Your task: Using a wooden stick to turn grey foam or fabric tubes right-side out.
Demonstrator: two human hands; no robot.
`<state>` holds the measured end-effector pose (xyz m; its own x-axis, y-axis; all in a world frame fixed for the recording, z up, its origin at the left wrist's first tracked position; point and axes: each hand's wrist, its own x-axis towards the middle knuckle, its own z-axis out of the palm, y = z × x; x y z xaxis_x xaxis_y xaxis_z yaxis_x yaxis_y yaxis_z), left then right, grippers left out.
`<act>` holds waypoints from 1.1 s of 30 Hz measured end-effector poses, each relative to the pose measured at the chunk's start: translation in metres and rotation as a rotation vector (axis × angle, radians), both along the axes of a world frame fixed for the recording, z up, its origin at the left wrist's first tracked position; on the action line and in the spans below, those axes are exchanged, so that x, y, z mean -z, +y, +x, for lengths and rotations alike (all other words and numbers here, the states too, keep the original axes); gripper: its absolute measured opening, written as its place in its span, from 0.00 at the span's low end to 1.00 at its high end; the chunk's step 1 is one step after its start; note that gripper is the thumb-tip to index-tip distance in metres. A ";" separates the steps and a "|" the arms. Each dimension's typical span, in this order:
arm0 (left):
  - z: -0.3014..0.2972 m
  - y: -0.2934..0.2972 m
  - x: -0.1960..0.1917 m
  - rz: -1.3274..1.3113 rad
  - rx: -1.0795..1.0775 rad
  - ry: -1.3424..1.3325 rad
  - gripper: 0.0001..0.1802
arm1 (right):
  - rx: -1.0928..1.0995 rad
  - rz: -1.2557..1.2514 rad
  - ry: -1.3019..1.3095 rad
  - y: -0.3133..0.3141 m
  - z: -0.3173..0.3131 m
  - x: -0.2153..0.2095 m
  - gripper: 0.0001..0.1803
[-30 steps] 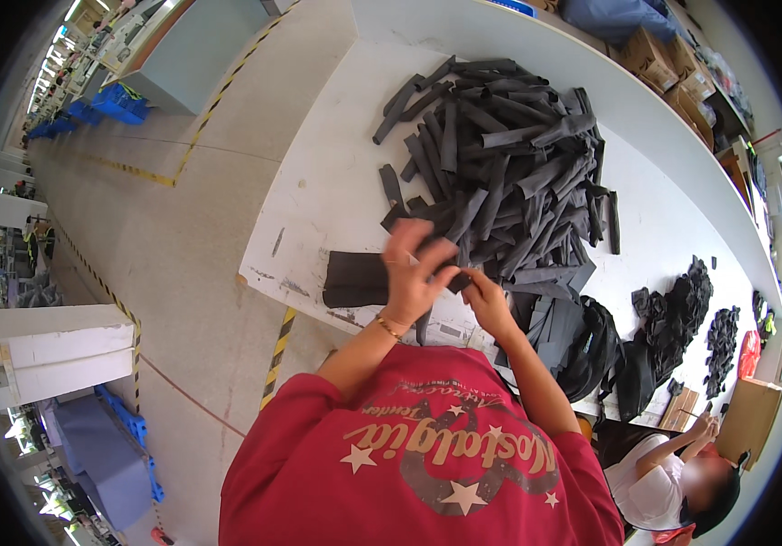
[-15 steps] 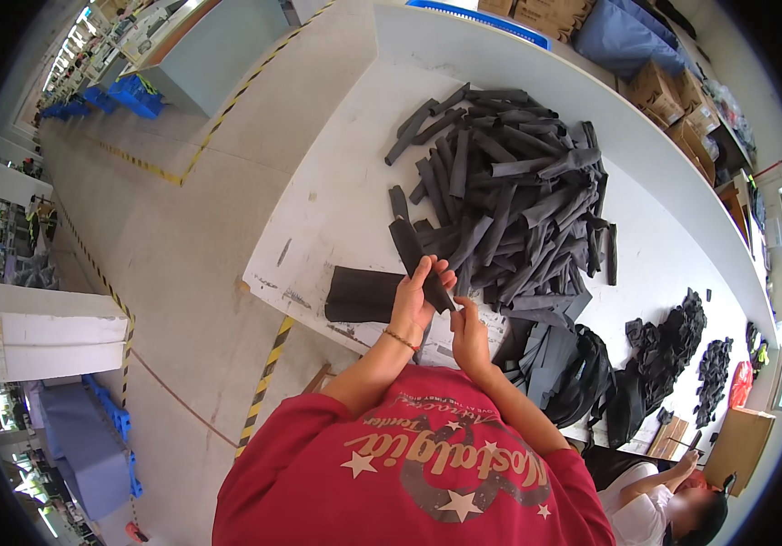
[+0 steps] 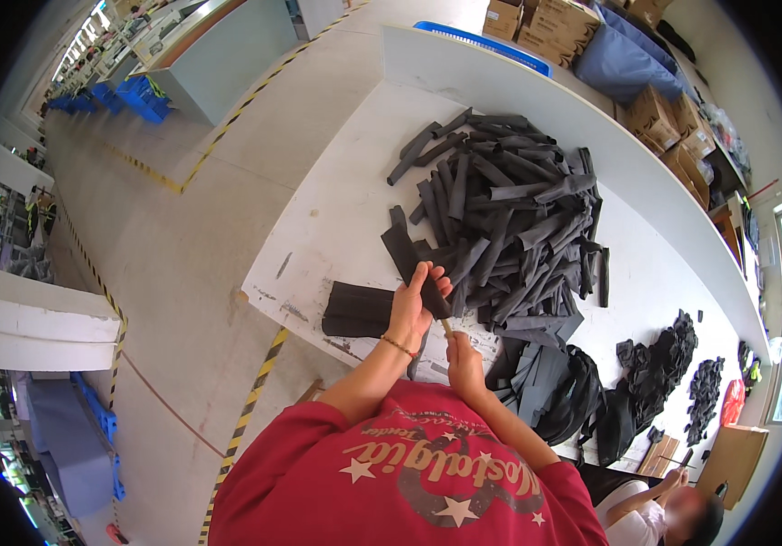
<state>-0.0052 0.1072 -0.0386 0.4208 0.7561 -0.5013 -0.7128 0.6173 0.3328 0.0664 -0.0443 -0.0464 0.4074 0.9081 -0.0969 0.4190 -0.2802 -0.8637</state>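
Observation:
My left hand [image 3: 412, 308] is closed around a black fabric tube [image 3: 401, 251], which slants from the upper left down toward my right hand. Just below the tube's near end, my right hand [image 3: 465, 366] pinches a thin tan stick [image 3: 446, 326]. The stick's upper tip meets the tube's end; whether it goes inside cannot be made out. Beside my left wrist, a flat stack of black fabric pieces [image 3: 354, 309] lies at the table's edge. Beyond my hands is a large heap of similar black tubes [image 3: 514, 205].
The white table [image 3: 318, 227] has a raised panel [image 3: 645, 150] along its far side. Black fabric pieces and straps [image 3: 559, 382] lie to the right, with smaller black heaps [image 3: 659, 364] farther along. A co-worker [image 3: 655, 510] sits at the lower right. Cardboard boxes [image 3: 655, 118] stand behind the panel.
My right hand has drawn down and away from the tube's near end, and more of the tan stick shows between them. My left hand keeps its hold on the tube.

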 end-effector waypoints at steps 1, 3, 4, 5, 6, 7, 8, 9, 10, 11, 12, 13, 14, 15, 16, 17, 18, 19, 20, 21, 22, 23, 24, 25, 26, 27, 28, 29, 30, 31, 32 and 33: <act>0.000 0.005 0.000 0.011 -0.012 0.013 0.14 | -0.064 -0.003 -0.053 -0.004 0.001 0.005 0.07; -0.001 0.011 0.004 0.016 -0.030 0.020 0.13 | -0.050 0.019 -0.017 -0.009 0.000 0.007 0.07; -0.002 0.010 0.005 0.024 -0.040 0.006 0.14 | -0.052 0.033 -0.010 -0.007 0.001 0.005 0.07; -0.001 0.009 0.005 0.033 -0.049 -0.009 0.14 | -0.054 0.048 -0.003 -0.005 0.002 0.003 0.07; 0.002 0.006 0.003 0.036 -0.046 -0.012 0.14 | -0.051 0.051 -0.006 0.004 0.002 -0.001 0.07; 0.006 -0.004 0.001 0.019 -0.018 -0.041 0.14 | -0.017 0.053 0.011 0.016 0.003 -0.005 0.06; 0.009 -0.010 -0.002 0.003 0.010 -0.070 0.14 | 0.016 0.056 0.027 0.023 0.001 -0.007 0.05; 0.010 -0.011 -0.005 0.010 0.015 -0.075 0.14 | 0.020 0.062 0.023 0.027 -0.001 -0.006 0.05; 0.012 -0.011 -0.008 0.027 0.018 -0.077 0.14 | 0.050 0.130 -0.031 0.032 -0.002 -0.002 0.05; 0.013 -0.010 -0.012 0.045 0.020 -0.080 0.14 | 0.078 0.198 -0.085 0.036 -0.004 0.000 0.05; 0.011 -0.009 -0.014 0.049 0.031 -0.063 0.14 | 0.076 0.172 -0.047 0.036 -0.008 -0.007 0.04; 0.011 -0.009 -0.017 0.055 0.024 -0.068 0.14 | 0.069 0.178 -0.052 0.036 -0.009 -0.004 0.04; 0.011 -0.010 -0.020 0.067 0.046 -0.057 0.14 | 0.089 0.172 -0.069 0.035 -0.010 0.001 0.04; 0.011 -0.012 -0.021 0.078 0.070 -0.046 0.15 | 0.111 0.164 -0.086 0.034 -0.011 0.000 0.05; 0.012 -0.013 -0.021 0.077 0.074 -0.054 0.15 | 0.097 0.185 -0.114 0.033 -0.010 -0.002 0.07; 0.012 -0.013 -0.022 0.080 0.071 -0.060 0.15 | 0.094 0.189 -0.120 0.034 -0.010 0.000 0.07; 0.011 -0.013 -0.023 0.080 0.060 -0.075 0.15 | 0.112 0.210 -0.107 0.036 -0.012 -0.001 0.07; 0.010 -0.013 -0.023 0.080 0.049 -0.090 0.16 | 0.131 0.230 -0.093 0.038 -0.013 -0.002 0.08; 0.011 -0.012 -0.024 0.081 0.047 -0.094 0.16 | 0.138 0.167 -0.071 0.038 -0.011 -0.003 0.08; 0.011 -0.011 -0.025 0.103 0.055 -0.096 0.16 | 0.136 0.169 -0.073 0.040 -0.011 -0.006 0.08; 0.011 -0.010 -0.026 0.124 0.063 -0.097 0.16 | 0.141 0.190 -0.085 0.041 -0.011 -0.009 0.08; 0.009 -0.009 -0.027 0.126 0.060 -0.099 0.16 | 0.146 0.211 -0.096 0.042 -0.011 -0.010 0.09; 0.008 -0.009 -0.026 0.149 0.074 -0.046 0.16 | 0.142 0.213 -0.098 0.043 -0.010 -0.009 0.09; 0.007 -0.009 -0.027 0.172 0.087 0.007 0.17 | 0.139 0.181 -0.094 0.042 -0.010 -0.008 0.09; 0.007 -0.010 -0.026 0.174 0.083 0.005 0.17 | 0.135 0.149 -0.089 0.042 -0.010 -0.008 0.09; 0.007 -0.011 -0.025 0.161 0.090 0.003 0.17 | 0.131 0.152 -0.090 0.043 -0.011 -0.008 0.09; 0.007 -0.012 -0.023 0.148 0.097 0.001 0.18 | 0.140 0.218 -0.123 0.044 -0.012 -0.009 0.09; 0.008 -0.013 -0.022 0.151 0.094 0.000 0.18 | 0.149 0.285 -0.156 0.045 -0.013 -0.009 0.09; 0.010 -0.015 -0.022 0.120 0.087 -0.029 0.18 | 0.147 0.285 -0.155 0.045 -0.013 -0.008 0.09; 0.011 -0.016 -0.021 0.088 0.080 -0.060 0.18 | 0.142 0.261 -0.133 0.044 -0.012 -0.007 0.08; 0.010 -0.017 -0.020 0.089 0.080 -0.060 0.18 | 0.138 0.238 -0.111 0.043 -0.011 -0.006 0.08; 0.010 -0.016 -0.020 0.064 0.080 -0.060 0.18 | 0.141 0.239 -0.112 0.043 -0.012 -0.007 0.08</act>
